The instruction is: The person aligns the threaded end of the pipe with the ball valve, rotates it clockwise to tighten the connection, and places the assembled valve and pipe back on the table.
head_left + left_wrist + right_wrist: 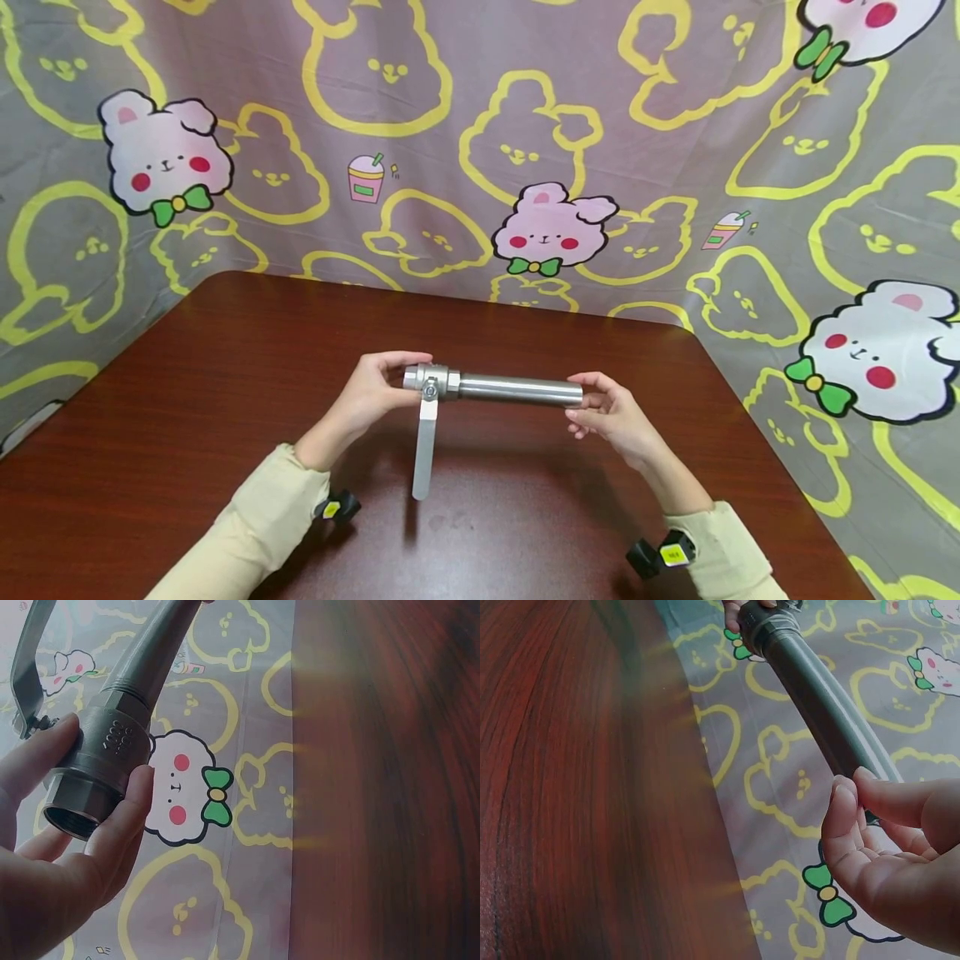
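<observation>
A metal ball valve (pixel 431 381) with a straight steel pipe (pixel 517 390) joined to its right side is held above the table, nearly level. Its flat lever (pixel 424 454) hangs down toward me in the head view. My left hand (pixel 372 386) grips the valve body at the left, thumb and fingers on opposite sides. In the left wrist view, the valve's open threaded end (pixel 71 817) faces that palm. At the far end of the pipe, my right hand (pixel 617 421) pinches it between thumb and curled fingers; the right wrist view shows the pipe (pixel 829 712) running from there to the valve.
Below lies a dark reddish-brown wooden table (pixel 225 375). A patterned cloth (pixel 420 167) with rabbit faces and yellow outlines hangs behind it and along both sides. Small black wrist devices are worn at the left sleeve (pixel 262 508) and the right sleeve (pixel 723 550).
</observation>
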Action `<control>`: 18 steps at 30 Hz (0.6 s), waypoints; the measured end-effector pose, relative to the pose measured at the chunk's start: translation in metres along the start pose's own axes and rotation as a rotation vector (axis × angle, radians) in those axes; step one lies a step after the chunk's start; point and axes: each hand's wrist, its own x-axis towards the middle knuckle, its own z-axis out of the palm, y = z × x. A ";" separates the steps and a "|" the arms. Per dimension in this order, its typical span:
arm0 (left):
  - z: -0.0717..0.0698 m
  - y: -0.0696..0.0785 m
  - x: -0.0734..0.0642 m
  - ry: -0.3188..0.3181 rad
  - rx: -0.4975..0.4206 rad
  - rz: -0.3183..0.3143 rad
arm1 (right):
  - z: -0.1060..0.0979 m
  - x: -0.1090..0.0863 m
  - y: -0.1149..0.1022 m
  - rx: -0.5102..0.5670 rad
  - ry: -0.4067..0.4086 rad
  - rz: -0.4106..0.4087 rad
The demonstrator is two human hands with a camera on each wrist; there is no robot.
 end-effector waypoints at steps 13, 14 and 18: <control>-0.001 0.000 0.000 -0.004 -0.004 0.003 | -0.002 -0.001 0.000 0.024 -0.065 0.036; -0.001 0.000 0.000 -0.007 -0.003 0.006 | -0.002 -0.001 0.000 0.031 -0.070 0.039; -0.001 0.001 0.000 -0.003 -0.007 0.003 | -0.002 -0.001 -0.002 0.047 -0.055 0.062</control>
